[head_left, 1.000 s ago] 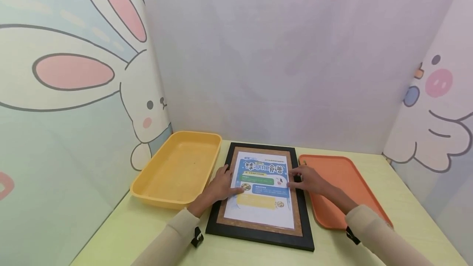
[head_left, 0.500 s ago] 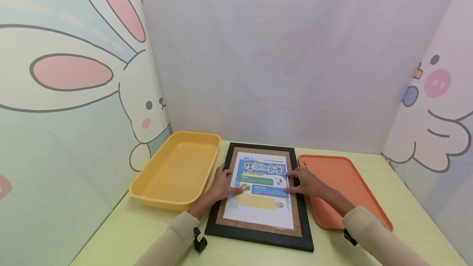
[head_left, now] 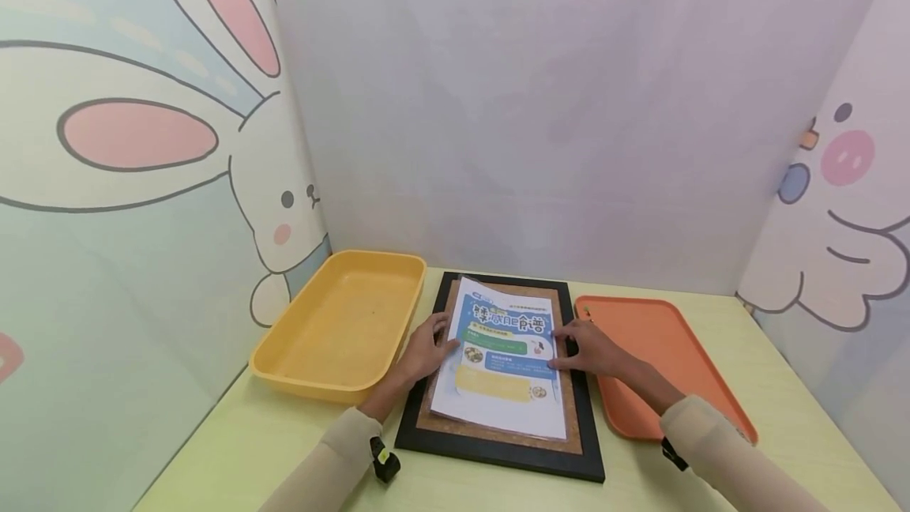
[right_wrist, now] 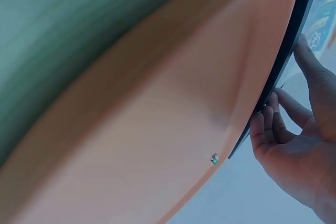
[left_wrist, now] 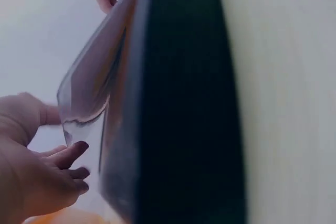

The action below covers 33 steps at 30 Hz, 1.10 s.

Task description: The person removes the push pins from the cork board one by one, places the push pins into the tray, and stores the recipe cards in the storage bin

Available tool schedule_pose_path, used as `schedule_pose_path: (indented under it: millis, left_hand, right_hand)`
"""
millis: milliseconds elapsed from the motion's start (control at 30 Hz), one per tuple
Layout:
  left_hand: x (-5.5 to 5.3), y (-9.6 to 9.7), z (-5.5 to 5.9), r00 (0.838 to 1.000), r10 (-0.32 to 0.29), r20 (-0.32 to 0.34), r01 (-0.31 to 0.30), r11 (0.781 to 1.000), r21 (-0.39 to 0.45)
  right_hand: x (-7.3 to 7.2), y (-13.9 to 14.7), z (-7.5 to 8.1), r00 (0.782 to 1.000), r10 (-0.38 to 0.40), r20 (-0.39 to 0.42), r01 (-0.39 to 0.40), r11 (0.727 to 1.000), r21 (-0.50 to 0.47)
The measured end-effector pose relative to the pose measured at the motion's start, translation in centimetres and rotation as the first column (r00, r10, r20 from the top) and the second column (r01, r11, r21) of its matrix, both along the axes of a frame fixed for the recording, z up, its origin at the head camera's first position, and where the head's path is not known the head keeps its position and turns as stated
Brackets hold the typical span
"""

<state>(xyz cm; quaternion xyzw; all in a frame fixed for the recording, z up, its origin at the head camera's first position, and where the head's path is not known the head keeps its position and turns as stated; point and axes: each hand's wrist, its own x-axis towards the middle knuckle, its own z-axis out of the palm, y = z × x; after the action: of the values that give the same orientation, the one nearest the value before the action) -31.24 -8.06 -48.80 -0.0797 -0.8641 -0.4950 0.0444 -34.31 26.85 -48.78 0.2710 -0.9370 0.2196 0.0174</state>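
Observation:
A printed sheet (head_left: 498, 409) with a clear, glossy edge lies on the brown board of a black picture frame (head_left: 498, 461). Its left side and upper left corner are raised off the board. My left hand (head_left: 425, 348) pinches that left edge between thumb and fingers; in the left wrist view the sheet (left_wrist: 89, 90) bends upward beside the thumb. My right hand (head_left: 596, 348) rests at the sheet's right edge, its index finger and thumb apart. In the right wrist view the right hand's fingertips (right_wrist: 257, 129) touch the frame's dark side.
To the left stands a deep yellow tray (head_left: 348, 330). An orange tray (head_left: 661, 362) lies close along the frame's right side. Behind the pale table (head_left: 235, 449) hangs a light curtain (head_left: 540, 117), with cartoon-printed walls at both sides.
The sheet's left side has risen from lying flat on the board. My left hand has shifted slightly up, its thumb moving from the sheet's face to its left edge. The right hand has barely moved.

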Motion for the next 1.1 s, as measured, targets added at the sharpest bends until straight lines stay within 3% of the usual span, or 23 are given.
schedule_pose_path:
  millis: [100,267,467,567,700,833,1033,1100]
  left_hand:
    - [0.2,0.1,0.7,1.000,-0.006,-0.027,0.007,0.999,0.034]
    - [0.4,0.4,1.3,0.999,0.038,0.010,-0.039,0.989,0.145]
    - [0.2,0.7,1.3,0.992,0.124,0.025,-0.125,0.944,0.306]
    - [0.3,0.9,1.7,0.988,0.143,0.064,-0.157,0.915,0.372]
    - [0.2,1.0,2.6,0.981,0.170,0.097,-0.195,0.891,0.410]
    - [0.1,0.8,4.0,0.978,0.190,0.085,-0.208,0.878,0.431]
    - [-0.6,-1.5,6.5,0.977,0.169,0.132,-0.215,0.795,0.567]
    - [-0.8,-2.9,7.1,0.974,0.161,0.161,-0.225,0.780,0.584]
  right_hand:
    - [0.2,-0.1,0.1,1.000,0.003,-0.006,-0.003,1.000,0.000]
    - [0.4,-0.2,0.3,1.000,0.007,-0.015,-0.007,1.000,-0.007]
    - [0.3,-0.2,0.2,1.000,0.013,-0.028,-0.013,1.000,-0.020]
    - [0.4,-0.2,0.2,0.998,0.023,-0.052,-0.025,0.999,-0.047]
    - [0.6,-0.1,0.7,0.992,0.021,-0.126,-0.032,0.996,-0.086]
    - [0.8,0.0,1.7,0.981,-0.008,-0.192,-0.016,0.992,-0.127]
    - [0.9,0.4,2.9,0.967,-0.046,-0.251,-0.002,0.982,-0.190]
    - [1.0,0.8,2.8,0.964,-0.060,-0.260,0.008,0.981,-0.195]
